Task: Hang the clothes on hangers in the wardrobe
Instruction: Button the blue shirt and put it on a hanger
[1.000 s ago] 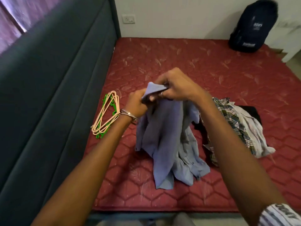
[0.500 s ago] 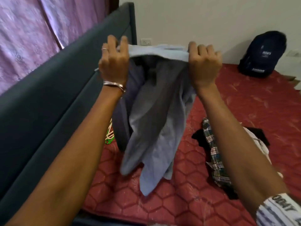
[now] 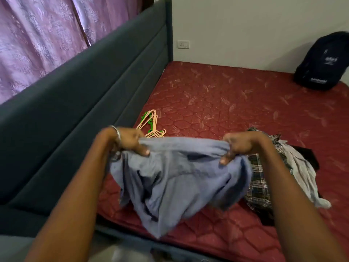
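A light blue shirt (image 3: pixel 175 178) hangs stretched between my hands above the near edge of the red mattress (image 3: pixel 236 103). My left hand (image 3: pixel 130 140) grips its top edge on the left, and my right hand (image 3: pixel 239 146) grips it on the right. The cloth sags below in blurred folds. A bundle of orange and green plastic hangers (image 3: pixel 151 123) lies on the mattress just beyond my left hand. A checked shirt (image 3: pixel 258 186), a white garment (image 3: pixel 300 171) and a black one (image 3: pixel 309 156) lie in a heap under my right forearm.
A dark grey padded headboard (image 3: pixel 85 103) runs along the left, with purple curtains (image 3: pixel 37 38) behind it. A dark backpack (image 3: pixel 324 63) leans on the white wall at the far right corner. A wall socket (image 3: pixel 183 44) sits near the headboard's end.
My hands have dropped from head height down to just over the mattress, taking the blue shirt with them and spreading it wider. A second ago both hands held it bunched together.
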`<state>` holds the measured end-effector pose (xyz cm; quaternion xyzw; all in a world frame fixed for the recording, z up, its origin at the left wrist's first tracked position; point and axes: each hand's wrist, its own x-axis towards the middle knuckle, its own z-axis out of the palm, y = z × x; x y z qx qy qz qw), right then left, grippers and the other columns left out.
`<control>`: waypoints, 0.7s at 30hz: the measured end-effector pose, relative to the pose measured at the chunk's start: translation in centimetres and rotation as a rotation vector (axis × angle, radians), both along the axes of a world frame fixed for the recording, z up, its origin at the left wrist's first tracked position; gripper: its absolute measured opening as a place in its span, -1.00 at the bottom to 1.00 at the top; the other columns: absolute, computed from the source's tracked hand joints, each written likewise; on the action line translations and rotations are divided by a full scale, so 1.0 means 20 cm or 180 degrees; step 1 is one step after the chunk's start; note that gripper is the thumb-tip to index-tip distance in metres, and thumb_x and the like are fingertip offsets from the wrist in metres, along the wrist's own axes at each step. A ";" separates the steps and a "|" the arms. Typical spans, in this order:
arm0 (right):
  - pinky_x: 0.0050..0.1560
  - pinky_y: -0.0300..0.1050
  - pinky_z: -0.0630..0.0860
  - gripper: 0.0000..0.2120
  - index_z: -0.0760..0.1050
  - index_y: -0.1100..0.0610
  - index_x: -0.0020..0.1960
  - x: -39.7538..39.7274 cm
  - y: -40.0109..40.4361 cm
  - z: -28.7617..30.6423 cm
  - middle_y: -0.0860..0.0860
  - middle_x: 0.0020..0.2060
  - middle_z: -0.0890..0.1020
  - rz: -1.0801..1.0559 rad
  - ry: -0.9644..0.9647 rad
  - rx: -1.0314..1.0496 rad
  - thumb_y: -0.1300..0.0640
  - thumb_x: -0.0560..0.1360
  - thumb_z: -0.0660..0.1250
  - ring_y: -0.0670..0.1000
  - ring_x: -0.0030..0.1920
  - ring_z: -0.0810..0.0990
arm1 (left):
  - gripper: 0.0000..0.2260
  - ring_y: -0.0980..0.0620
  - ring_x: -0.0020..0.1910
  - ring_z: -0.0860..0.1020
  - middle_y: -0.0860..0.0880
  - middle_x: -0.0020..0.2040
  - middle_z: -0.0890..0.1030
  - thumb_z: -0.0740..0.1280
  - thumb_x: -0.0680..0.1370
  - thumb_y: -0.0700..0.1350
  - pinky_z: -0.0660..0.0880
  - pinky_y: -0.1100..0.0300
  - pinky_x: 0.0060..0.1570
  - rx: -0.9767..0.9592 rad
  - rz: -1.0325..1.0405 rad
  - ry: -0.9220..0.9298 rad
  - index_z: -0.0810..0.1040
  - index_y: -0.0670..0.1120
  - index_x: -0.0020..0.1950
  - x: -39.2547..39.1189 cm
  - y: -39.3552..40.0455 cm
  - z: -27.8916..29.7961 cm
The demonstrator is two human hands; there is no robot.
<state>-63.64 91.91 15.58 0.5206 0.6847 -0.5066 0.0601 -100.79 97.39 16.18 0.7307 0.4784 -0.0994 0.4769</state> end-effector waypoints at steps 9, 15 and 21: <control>-0.28 -0.11 0.35 -0.93 0.56 0.19 -0.16 0.16 0.23 0.00 0.23 -0.21 0.62 -0.1097 -0.1250 0.2170 0.29 0.39 0.43 0.06 -0.22 0.55 | -0.81 -0.21 -0.09 0.59 -0.24 -0.17 0.64 0.47 0.41 -0.03 0.46 0.07 -0.15 0.2638 0.1554 0.0353 0.66 -0.13 -0.10 0.12 0.10 -0.01; -0.21 0.05 0.38 -0.88 0.47 0.25 0.02 0.13 0.29 -0.47 0.33 -0.07 0.56 -0.2468 -0.1425 0.2317 0.25 0.51 0.24 0.33 -0.05 0.55 | -0.79 -0.36 -0.04 0.54 -0.29 -0.01 0.57 0.23 0.57 0.10 0.45 0.00 -0.16 0.2564 0.1977 0.0884 0.49 0.02 0.11 0.16 0.21 -0.45; -0.26 0.05 0.41 -0.72 0.48 0.29 -0.09 0.15 0.60 -0.60 0.29 -0.18 0.55 -0.3232 -0.1023 0.1621 0.05 0.52 0.39 0.23 -0.15 0.54 | -0.77 -0.35 0.02 0.53 -0.31 0.05 0.53 0.14 0.62 0.06 0.47 -0.07 -0.06 0.2343 0.1700 0.1237 0.43 -0.03 0.17 0.22 0.50 -0.64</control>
